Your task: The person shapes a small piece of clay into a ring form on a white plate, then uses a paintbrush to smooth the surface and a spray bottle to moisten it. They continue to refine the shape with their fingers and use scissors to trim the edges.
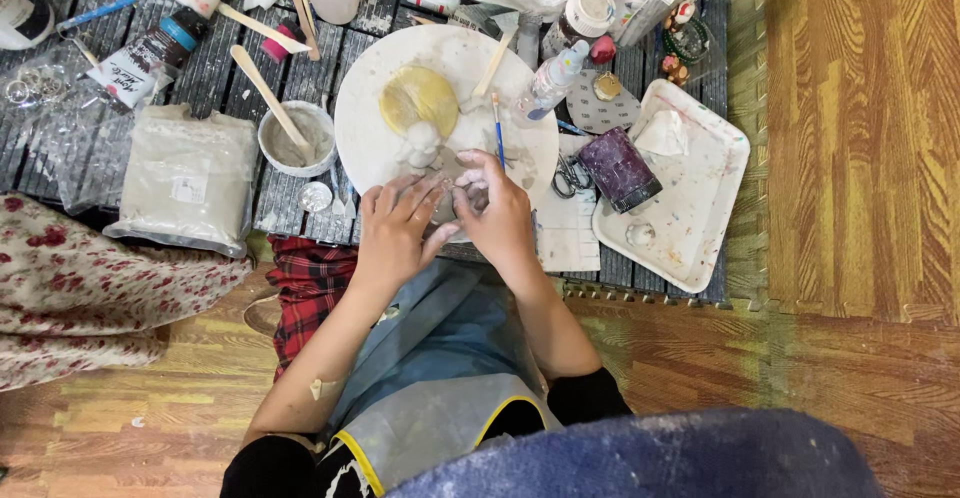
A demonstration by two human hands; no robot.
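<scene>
pinching a small grey clay lump (462, 201) between both hands, left hand (397, 230) cupping it, right hand (497, 213) gripping from the side, just below the round white board (370, 128). best kept gentle, with even pressure from all fingers.

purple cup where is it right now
In the head view, the purple cup lies tilted right of the hands, between the round white board and the square white tray, beside the scissors.

Black sleeves pushed up, grey-blue apron (440, 378) with yellow trim, clay-smeared hands (445, 223).
</scene>
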